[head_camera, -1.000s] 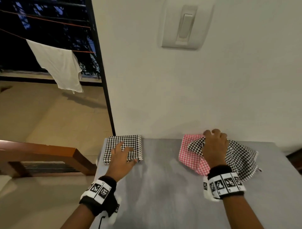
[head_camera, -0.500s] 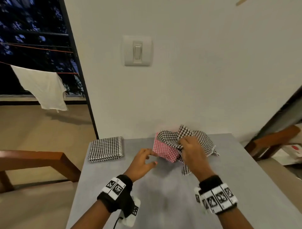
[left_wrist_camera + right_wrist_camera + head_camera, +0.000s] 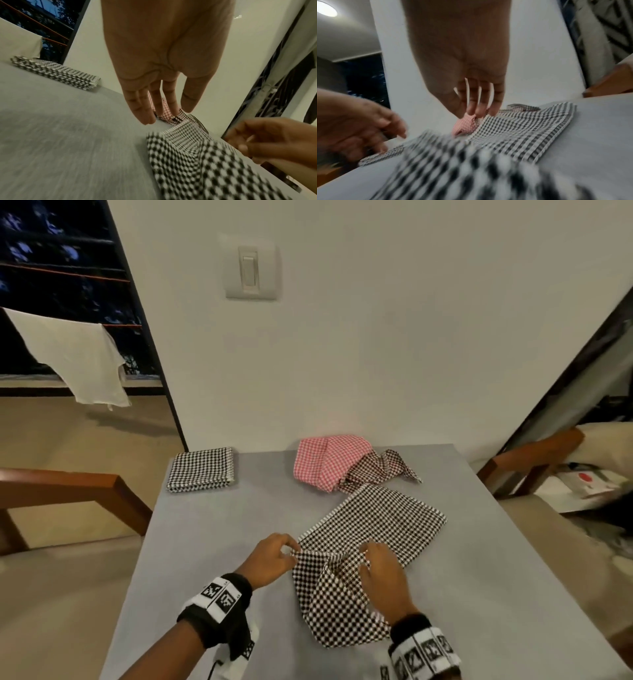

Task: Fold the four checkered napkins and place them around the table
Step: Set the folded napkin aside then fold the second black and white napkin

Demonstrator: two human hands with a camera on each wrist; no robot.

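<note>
A black-and-white checkered napkin (image 3: 373, 518) lies unfolded in the middle of the grey table (image 3: 212, 542), its near part rumpled under my wrists. My left hand (image 3: 289, 549) hovers at the napkin's left corner with fingers straight and nothing between them in the left wrist view (image 3: 154, 116). My right hand (image 3: 368, 553) rests its fingertips on a raised crease of the same napkin; its fingers look extended in the right wrist view (image 3: 476, 112). A folded black-and-white napkin (image 3: 200, 469) sits at the far left corner. A pink napkin (image 3: 325, 462) and a dark checkered napkin (image 3: 383, 467) lie crumpled at the back.
The table stands against a white wall with a light switch (image 3: 251, 270). Wooden chair arms flank it, one on the left (image 3: 68, 484) and one on the right (image 3: 534, 453). A white cloth (image 3: 75, 357) hangs on a line outside, to the left.
My right hand has pulled the black-and-white napkin off the pile toward the table's middle, where it now lies spread out. My left hand came from the folded napkin to this one's left corner.
</note>
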